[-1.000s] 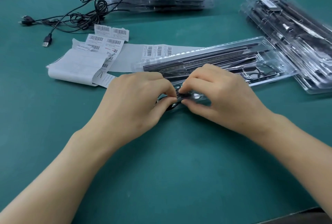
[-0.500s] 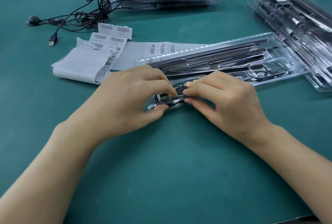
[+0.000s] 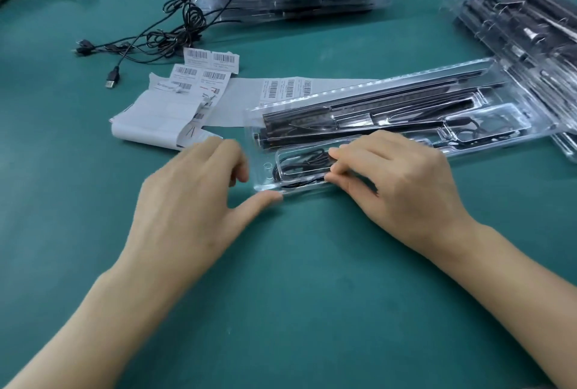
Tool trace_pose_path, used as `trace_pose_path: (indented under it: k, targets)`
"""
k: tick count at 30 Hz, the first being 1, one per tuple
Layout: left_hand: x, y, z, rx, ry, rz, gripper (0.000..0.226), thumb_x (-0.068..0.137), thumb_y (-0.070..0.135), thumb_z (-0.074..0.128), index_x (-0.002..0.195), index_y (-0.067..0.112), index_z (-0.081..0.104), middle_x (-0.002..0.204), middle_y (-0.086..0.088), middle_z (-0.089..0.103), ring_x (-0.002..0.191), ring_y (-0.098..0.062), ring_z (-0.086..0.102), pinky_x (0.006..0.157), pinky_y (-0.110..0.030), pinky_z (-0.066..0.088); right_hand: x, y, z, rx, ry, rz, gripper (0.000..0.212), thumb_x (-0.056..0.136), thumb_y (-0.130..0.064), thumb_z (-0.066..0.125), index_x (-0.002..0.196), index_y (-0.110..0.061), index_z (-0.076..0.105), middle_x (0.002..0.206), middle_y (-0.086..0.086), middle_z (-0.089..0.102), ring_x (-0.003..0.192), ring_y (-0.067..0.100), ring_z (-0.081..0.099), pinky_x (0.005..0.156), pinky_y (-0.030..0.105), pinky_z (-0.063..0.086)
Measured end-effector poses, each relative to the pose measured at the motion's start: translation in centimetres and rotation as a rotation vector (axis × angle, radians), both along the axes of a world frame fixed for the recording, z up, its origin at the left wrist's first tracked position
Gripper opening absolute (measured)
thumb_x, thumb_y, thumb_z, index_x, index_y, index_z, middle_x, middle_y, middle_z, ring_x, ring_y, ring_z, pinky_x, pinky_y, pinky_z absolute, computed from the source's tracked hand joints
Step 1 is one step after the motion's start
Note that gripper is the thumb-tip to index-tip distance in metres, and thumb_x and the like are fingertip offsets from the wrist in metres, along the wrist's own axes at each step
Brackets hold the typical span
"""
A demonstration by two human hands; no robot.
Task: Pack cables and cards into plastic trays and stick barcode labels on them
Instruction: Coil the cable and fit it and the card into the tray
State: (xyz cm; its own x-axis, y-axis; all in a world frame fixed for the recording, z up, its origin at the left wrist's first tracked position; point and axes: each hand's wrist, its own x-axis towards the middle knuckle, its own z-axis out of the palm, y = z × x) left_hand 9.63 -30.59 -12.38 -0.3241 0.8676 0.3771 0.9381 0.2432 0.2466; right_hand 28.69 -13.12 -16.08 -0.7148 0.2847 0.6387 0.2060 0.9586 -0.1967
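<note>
Far left on the green worktop (image 3: 281, 279), loose black USB cables (image 3: 175, 35) lie tangled. Nearer, white barcode label sheets (image 3: 162, 113) lie partly curled. The left hand (image 3: 187, 204) sits just beside the labels. Its grip is loose and holds nothing, with the thumb tip at the near-left corner of the long clear plastic tray (image 3: 505, 98). A coiled black cable (image 3: 296, 165) lies in the tray's near compartment. The right hand (image 3: 402, 182) pinches it — grip closed, forefinger against thumb. Stacked packed trays (image 3: 530, 29) lie at far right.
</note>
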Motion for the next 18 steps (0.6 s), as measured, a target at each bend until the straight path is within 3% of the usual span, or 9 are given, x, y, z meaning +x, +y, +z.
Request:
trace_pose_path:
  k: [3, 6, 10, 14, 18]
  targets:
    - [0.9, -2.3, -2.0, 0.017, -0.148, 0.047, 0.019, 0.095, 0.047, 0.068, 0.097, 0.029, 0.070, 0.097, 0.016, 0.061, 0.092, -0.012, 0.058, 0.078, -0.031, 0.047, 0.0, -0.1, 0.1, -0.018, -0.012, 0.004, 0.018, 0.099, -0.022, 0.068, 0.084, -0.013, 0.070, 0.086, 0.001, 0.072, 0.082, 0.027, 0.069, 0.058, 0.040, 0.055]
    - [1.1, -2.8, -2.6, 0.001, -0.070, 0.039, 0.028, 0.097, 0.039, 0.061, 0.114, 0.022, 0.076, 0.114, 0.012, 0.066, 0.103, -0.015, 0.060, 0.088, -0.028, 0.047, 0.0, -0.1, 0.2, -0.028, -0.022, 0.001, 0.019, 0.100, -0.023, 0.066, 0.084, -0.013, 0.068, 0.086, 0.000, 0.071, 0.082, 0.027, 0.069, 0.057, 0.040, 0.054]
    - [1.8, -3.8, -2.9, 0.061, 0.058, -0.009, 0.031, 0.101, 0.030, 0.058, 0.124, 0.015, 0.074, 0.115, 0.005, 0.070, 0.100, -0.021, 0.064, 0.084, -0.035, 0.053, 0.1, -0.1, 0.3, -0.023, -0.028, -0.002, 0.018, 0.100, -0.023, 0.066, 0.085, -0.013, 0.068, 0.084, 0.000, 0.070, 0.080, 0.027, 0.067, 0.055, 0.040, 0.053]
    - [2.1, -3.2, -2.7, -0.053, 0.090, -0.026, 0.043, 0.101, 0.043, 0.050, 0.133, 0.021, 0.069, 0.105, 0.001, 0.059, 0.088, -0.022, 0.049, 0.074, -0.036, 0.044, 0.0, -0.2, 0.3, -0.031, -0.027, -0.003, 0.018, 0.100, -0.023, 0.067, 0.085, -0.013, 0.069, 0.082, -0.001, 0.069, 0.078, 0.026, 0.066, 0.055, 0.040, 0.053]
    - [2.5, -2.6, -2.2, -0.161, 0.024, 0.008, 0.054, 0.099, 0.052, 0.044, 0.141, 0.025, 0.062, 0.099, 0.003, 0.048, 0.087, -0.021, 0.043, 0.074, -0.036, 0.043, 0.1, -0.2, 0.3, -0.032, -0.026, -0.001, 0.017, 0.099, -0.022, 0.067, 0.086, -0.012, 0.070, 0.082, -0.001, 0.069, 0.078, 0.026, 0.065, 0.054, 0.040, 0.053]
